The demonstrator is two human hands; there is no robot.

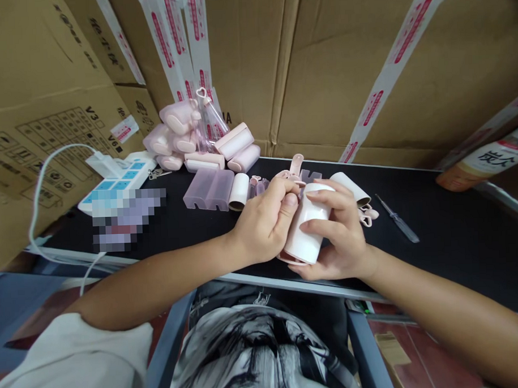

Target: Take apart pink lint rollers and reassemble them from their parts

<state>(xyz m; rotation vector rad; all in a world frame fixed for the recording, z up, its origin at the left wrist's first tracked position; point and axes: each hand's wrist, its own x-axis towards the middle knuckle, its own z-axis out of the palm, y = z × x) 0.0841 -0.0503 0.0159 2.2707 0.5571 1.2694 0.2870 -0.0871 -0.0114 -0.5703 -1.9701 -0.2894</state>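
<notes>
Head view: left hand [264, 222] clasps pink casing [285, 257], right hand [343, 230] pinches white roll [309, 229]; seemingly a fitting step, next needing careful alignment.

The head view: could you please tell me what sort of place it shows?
Probably a small workshop bench: a screwdriver and pink cases lie on a black table, with cartons behind.

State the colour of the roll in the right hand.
The roll is white, seen best in head view.

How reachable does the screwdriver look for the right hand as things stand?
Probably yes, if the right hand lets go of the white roll; the screwdriver lies uncovered to its right.
</notes>
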